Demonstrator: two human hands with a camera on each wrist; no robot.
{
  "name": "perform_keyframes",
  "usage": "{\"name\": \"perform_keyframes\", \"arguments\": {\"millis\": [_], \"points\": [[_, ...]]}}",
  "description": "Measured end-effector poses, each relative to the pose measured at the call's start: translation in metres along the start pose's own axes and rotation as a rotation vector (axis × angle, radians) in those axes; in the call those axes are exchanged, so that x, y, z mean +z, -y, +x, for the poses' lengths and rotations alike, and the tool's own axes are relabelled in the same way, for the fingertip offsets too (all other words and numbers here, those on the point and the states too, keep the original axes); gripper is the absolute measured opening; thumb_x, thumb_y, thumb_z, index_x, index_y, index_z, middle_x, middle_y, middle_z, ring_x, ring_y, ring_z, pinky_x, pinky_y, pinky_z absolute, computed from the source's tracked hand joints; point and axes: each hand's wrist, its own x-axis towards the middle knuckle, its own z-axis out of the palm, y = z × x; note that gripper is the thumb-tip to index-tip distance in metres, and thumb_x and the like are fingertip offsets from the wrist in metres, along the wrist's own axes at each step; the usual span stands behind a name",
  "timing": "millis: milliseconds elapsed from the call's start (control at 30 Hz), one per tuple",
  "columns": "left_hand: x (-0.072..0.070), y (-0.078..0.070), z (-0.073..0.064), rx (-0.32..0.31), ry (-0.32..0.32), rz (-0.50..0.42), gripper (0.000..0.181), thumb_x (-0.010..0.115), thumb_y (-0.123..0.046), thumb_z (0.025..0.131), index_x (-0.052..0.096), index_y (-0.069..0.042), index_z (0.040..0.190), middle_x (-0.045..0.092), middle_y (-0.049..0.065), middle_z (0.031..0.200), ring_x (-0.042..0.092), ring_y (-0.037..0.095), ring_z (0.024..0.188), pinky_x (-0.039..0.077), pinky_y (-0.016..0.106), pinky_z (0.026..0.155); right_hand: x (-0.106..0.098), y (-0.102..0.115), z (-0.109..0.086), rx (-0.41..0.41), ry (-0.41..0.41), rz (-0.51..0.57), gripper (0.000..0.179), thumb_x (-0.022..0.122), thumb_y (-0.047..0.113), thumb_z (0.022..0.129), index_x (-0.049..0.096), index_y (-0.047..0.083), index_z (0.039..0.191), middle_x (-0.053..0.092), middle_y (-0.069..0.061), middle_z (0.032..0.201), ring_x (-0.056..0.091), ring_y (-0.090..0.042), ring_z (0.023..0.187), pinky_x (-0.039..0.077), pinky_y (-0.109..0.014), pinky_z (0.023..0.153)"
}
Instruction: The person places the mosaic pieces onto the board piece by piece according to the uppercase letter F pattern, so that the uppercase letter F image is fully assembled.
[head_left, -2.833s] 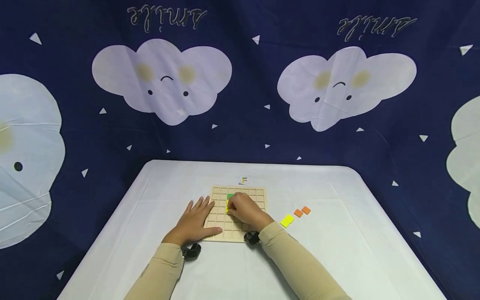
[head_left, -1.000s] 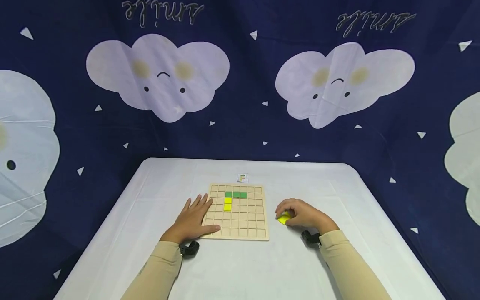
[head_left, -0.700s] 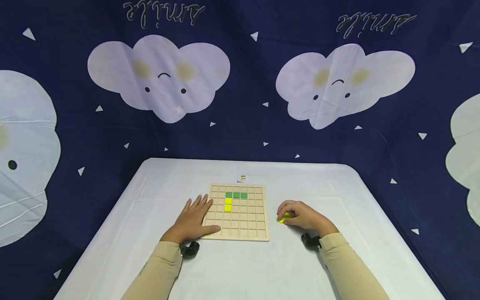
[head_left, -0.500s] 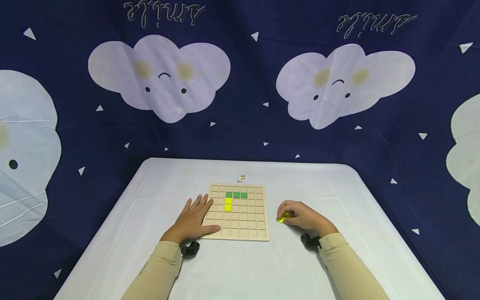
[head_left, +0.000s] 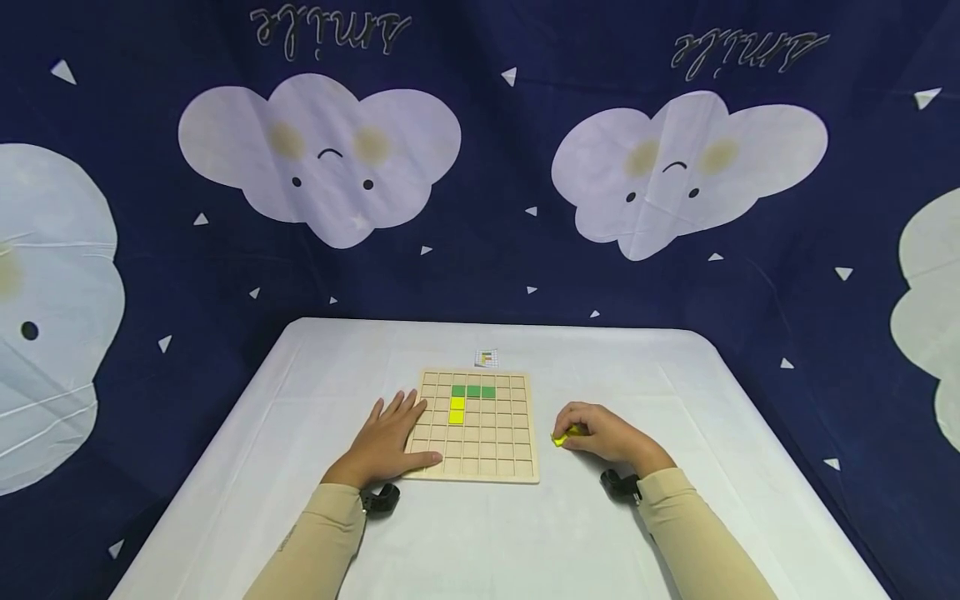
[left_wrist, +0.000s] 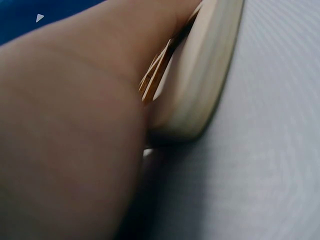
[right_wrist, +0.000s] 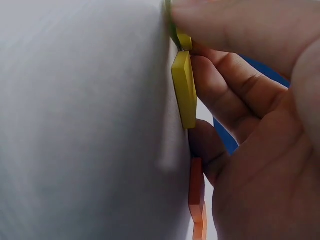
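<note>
On the table lies a wooden grid board with three green tiles in a row and two yellow tiles below the leftmost one. My left hand is spread at the board's left side, fingertips and thumb on its edge. To the right of the board, my right hand pinches a yellow tile low over the table between thumb and fingertips. A second yellow tile stands out beside it in the right wrist view, under the curled fingers.
Orange tiles lie beneath the right hand, hidden from the head view. A small printed card with a coloured grid pattern lies behind the board. A dark blue cloth with clouds hangs behind the white table.
My right hand has left the yellow tiles on the board, moved right to the loose tiles and taken hold of a yellow one. The left hand has stayed on the board.
</note>
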Motion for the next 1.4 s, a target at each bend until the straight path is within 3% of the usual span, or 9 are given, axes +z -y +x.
{"name": "perform_keyframes", "arguments": {"millis": [133, 433, 667, 800, 1067, 1400], "points": [[0.001, 0.000, 0.000, 0.002, -0.005, -0.007, 0.113, 0.061, -0.083, 0.084, 0.036, -0.008, 0.165, 0.020, 0.015, 0.172, 0.010, 0.035, 0.159, 0.001, 0.058, 0.125, 0.001, -0.021, 0.001, -0.015, -0.015, -0.017, 0.013, 0.078, -0.002, 0.093, 0.077, 0.008, 0.101, 0.070, -0.006, 0.111, 0.064, -0.032, 0.107, 0.053, -0.049, 0.093], [0.002, 0.001, -0.001, 0.010, -0.017, -0.002, 0.112, 0.061, -0.083, 0.085, 0.037, -0.007, 0.164, 0.022, 0.016, 0.172, 0.011, 0.036, 0.158, 0.001, 0.058, 0.125, -0.003, -0.019, 0.006, 0.024, -0.088, -0.044, 0.014, 0.080, 0.003, 0.094, 0.076, 0.014, 0.102, 0.069, 0.004, 0.105, 0.063, -0.017, 0.092, 0.054, -0.032, 0.079], [0.003, 0.000, -0.002, 0.013, -0.019, -0.007, 0.110, 0.064, -0.079, 0.085, 0.038, -0.007, 0.164, 0.022, 0.016, 0.171, 0.012, 0.036, 0.158, 0.003, 0.058, 0.125, -0.002, -0.016, 0.015, 0.056, -0.131, -0.114, 0.014, 0.079, 0.003, 0.095, 0.076, 0.014, 0.102, 0.068, 0.007, 0.108, 0.064, -0.014, 0.096, 0.057, -0.035, 0.084], [0.004, 0.001, -0.002, 0.020, -0.028, -0.010, 0.110, 0.065, -0.079, 0.086, 0.038, -0.006, 0.163, 0.023, 0.017, 0.171, 0.013, 0.037, 0.158, 0.004, 0.059, 0.125, 0.000, -0.012, 0.024, 0.034, -0.168, -0.125, 0.013, 0.079, 0.003, 0.095, 0.076, 0.013, 0.101, 0.069, 0.006, 0.107, 0.066, -0.015, 0.097, 0.057, -0.037, 0.084], [0.004, 0.005, -0.002, 0.017, -0.031, 0.003, 0.111, 0.063, -0.081, 0.085, 0.038, -0.007, 0.164, 0.023, 0.017, 0.171, 0.014, 0.037, 0.158, 0.004, 0.058, 0.125, 0.019, 0.005, 0.055, 0.000, -0.215, -0.109, 0.010, 0.081, 0.004, 0.094, 0.078, 0.011, 0.100, 0.069, 0.004, 0.107, 0.066, -0.016, 0.096, 0.058, -0.035, 0.081], [0.003, 0.004, 0.000, 0.018, -0.017, 0.005, 0.110, 0.061, -0.081, 0.086, 0.037, -0.007, 0.164, 0.021, 0.016, 0.172, 0.012, 0.037, 0.158, 0.003, 0.059, 0.125, 0.058, 0.044, 0.099, -0.047, -0.110, -0.171, 0.007, 0.080, 0.009, 0.095, 0.078, 0.013, 0.101, 0.068, 0.006, 0.104, 0.065, -0.012, 0.095, 0.058, -0.029, 0.081]]}}
